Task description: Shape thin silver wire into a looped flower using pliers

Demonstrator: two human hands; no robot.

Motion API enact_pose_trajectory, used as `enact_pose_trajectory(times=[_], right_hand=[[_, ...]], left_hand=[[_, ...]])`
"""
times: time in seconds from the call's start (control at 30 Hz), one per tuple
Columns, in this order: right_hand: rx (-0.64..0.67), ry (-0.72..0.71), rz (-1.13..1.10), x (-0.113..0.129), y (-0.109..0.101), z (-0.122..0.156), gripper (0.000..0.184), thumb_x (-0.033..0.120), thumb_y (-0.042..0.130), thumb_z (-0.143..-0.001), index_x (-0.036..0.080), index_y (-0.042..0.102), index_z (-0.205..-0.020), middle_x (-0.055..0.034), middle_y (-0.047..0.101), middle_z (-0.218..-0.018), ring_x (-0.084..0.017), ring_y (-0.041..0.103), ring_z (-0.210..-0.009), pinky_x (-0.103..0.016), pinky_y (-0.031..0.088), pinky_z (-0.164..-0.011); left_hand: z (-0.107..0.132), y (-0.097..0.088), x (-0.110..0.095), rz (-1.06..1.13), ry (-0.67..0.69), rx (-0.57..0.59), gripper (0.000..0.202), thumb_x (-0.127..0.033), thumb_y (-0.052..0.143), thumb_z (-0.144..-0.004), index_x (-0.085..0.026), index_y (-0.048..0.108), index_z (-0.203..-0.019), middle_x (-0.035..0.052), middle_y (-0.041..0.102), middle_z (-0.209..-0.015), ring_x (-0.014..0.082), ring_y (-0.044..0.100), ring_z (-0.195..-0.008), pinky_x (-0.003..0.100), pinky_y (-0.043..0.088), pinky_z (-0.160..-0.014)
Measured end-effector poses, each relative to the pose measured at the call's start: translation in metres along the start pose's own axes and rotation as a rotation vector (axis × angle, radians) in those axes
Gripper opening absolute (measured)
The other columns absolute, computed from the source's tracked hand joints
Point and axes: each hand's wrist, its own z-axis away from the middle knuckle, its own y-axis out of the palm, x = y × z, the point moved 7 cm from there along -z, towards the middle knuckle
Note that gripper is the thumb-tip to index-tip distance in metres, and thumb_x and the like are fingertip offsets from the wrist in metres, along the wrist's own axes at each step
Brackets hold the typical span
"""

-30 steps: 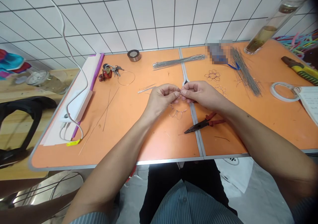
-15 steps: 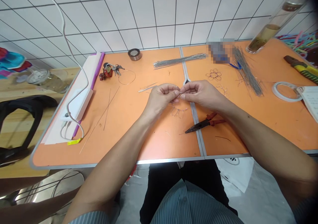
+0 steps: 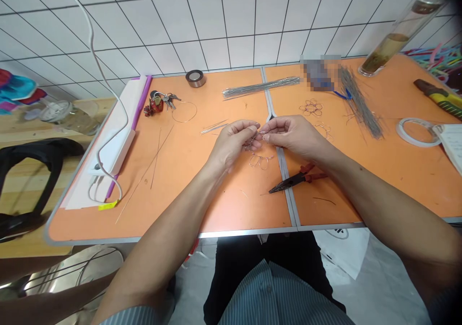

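Note:
Thin wire (image 3: 249, 145) bent into small loops is pinched between the thumb and fingers of my left hand (image 3: 238, 140). My right hand (image 3: 288, 131) grips the same wire at its right side, with thumb and forefinger pressed together. The two sets of fingertips almost meet, and they cover part of the wire. Just below them show several petal-like wire loops (image 3: 260, 160); whether these join the held wire I cannot tell. Long-nose pliers (image 3: 288, 182) with red handles lie below my right hand, partly under the forearm.
Behind my hands lies a wire bundle (image 3: 260, 88); another bundle (image 3: 361, 104) is to the right. A wire flower (image 3: 311, 107), tape roll (image 3: 195, 78), keys (image 3: 169, 100), white power strip (image 3: 112, 154), tape ring (image 3: 417, 132) and glass bottle (image 3: 386, 53) stand around.
My left fingers have shifted slightly, and more of the looped wire shows between my hands. The loops below have moved a little to the right. Both hands keep their pinch.

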Motion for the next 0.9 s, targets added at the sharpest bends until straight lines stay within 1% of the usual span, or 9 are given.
enact_pose_trajectory(times=[0.1,0.2,0.27,0.37,0.43,0.57,0.63,0.73,0.9], right_hand=[[-0.005,-0.006,0.024,0.0004,-0.0004,0.0004,0.032,0.038,0.102,-0.067,0.022,0.084,-0.088,-0.0062,0.085,-0.094,-0.023,0.078,-0.092,-0.034,0.063,-0.085],[-0.009,-0.016,0.038,0.0013,-0.0008,0.0010,0.025,0.033,0.098,-0.071,0.022,0.084,-0.089,-0.0057,0.084,-0.094,-0.022,0.078,-0.092,-0.032,0.063,-0.083],[-0.007,-0.017,0.040,0.0011,-0.0008,0.0010,0.022,0.031,0.097,-0.073,0.022,0.084,-0.089,-0.0059,0.084,-0.095,-0.022,0.078,-0.091,-0.032,0.062,-0.081],[-0.004,-0.017,0.039,0.0003,-0.0006,0.0004,0.021,0.030,0.096,-0.073,0.022,0.084,-0.089,-0.0061,0.084,-0.094,-0.022,0.078,-0.091,-0.032,0.062,-0.080],[-0.001,-0.017,0.033,-0.0002,-0.0004,0.0001,0.023,0.030,0.097,-0.072,0.022,0.084,-0.089,-0.0058,0.084,-0.094,-0.022,0.078,-0.090,-0.032,0.062,-0.080],[0.019,0.009,-0.013,-0.0017,0.0009,0.0001,0.027,0.033,0.100,-0.070,0.022,0.084,-0.089,-0.0065,0.085,-0.096,-0.023,0.079,-0.094,-0.032,0.063,-0.084],[0.026,0.013,-0.026,-0.0021,0.0011,0.0000,0.029,0.035,0.102,-0.069,0.023,0.084,-0.088,-0.0066,0.085,-0.097,-0.023,0.079,-0.095,-0.033,0.064,-0.086],[0.028,-0.007,-0.015,-0.0022,0.0005,-0.0007,0.031,0.037,0.102,-0.069,0.022,0.085,-0.090,-0.0067,0.085,-0.099,-0.023,0.079,-0.095,-0.033,0.063,-0.087],[0.023,-0.021,0.016,-0.0029,-0.0007,-0.0018,0.030,0.039,0.100,-0.071,0.022,0.086,-0.091,-0.0072,0.085,-0.100,-0.022,0.078,-0.095,-0.032,0.062,-0.082]], left_hand=[[-0.0012,-0.0006,0.0009,-0.007,-0.002,-0.005,0.021,-0.029,0.084,-0.083,-0.016,0.078,-0.098,0.0051,0.079,-0.085,0.0128,0.073,-0.070,0.025,0.059,-0.072],[-0.0015,0.0003,0.0017,-0.007,-0.005,-0.005,0.019,-0.023,0.084,-0.079,-0.016,0.079,-0.095,0.0044,0.079,-0.086,0.0123,0.073,-0.070,0.025,0.058,-0.072],[-0.0009,0.0016,0.0015,0.001,-0.001,-0.004,0.020,-0.020,0.084,-0.075,-0.016,0.079,-0.094,0.0035,0.079,-0.086,0.0120,0.072,-0.069,0.025,0.058,-0.072],[0.0003,0.0029,0.0003,0.002,0.013,0.000,0.022,-0.018,0.085,-0.072,-0.017,0.078,-0.093,0.0019,0.077,-0.084,0.0119,0.072,-0.069,0.025,0.057,-0.071],[0.0005,0.0026,0.0004,0.003,0.015,0.005,0.022,-0.022,0.087,-0.073,-0.018,0.079,-0.093,0.0017,0.077,-0.084,0.0116,0.070,-0.068,0.025,0.057,-0.069],[-0.0011,-0.0002,0.0028,0.014,-0.010,0.013,0.025,-0.038,0.089,-0.082,-0.019,0.080,-0.095,0.0033,0.078,-0.084,0.0119,0.069,-0.067,0.024,0.057,-0.067],[-0.0024,-0.0009,0.0041,0.028,-0.028,0.019,0.027,-0.042,0.087,-0.084,-0.019,0.081,-0.095,0.0042,0.078,-0.085,0.0123,0.070,-0.067,0.024,0.057,-0.066],[-0.0037,-0.0005,0.0046,0.047,-0.043,0.019,0.025,-0.041,0.086,-0.085,-0.018,0.080,-0.092,0.0049,0.077,-0.085,0.0122,0.070,-0.067,0.024,0.058,-0.066],[-0.0032,0.0000,0.0037,0.053,-0.044,0.012,0.021,-0.037,0.086,-0.084,-0.018,0.080,-0.091,0.0052,0.078,-0.084,0.0125,0.071,-0.068,0.023,0.059,-0.066]])
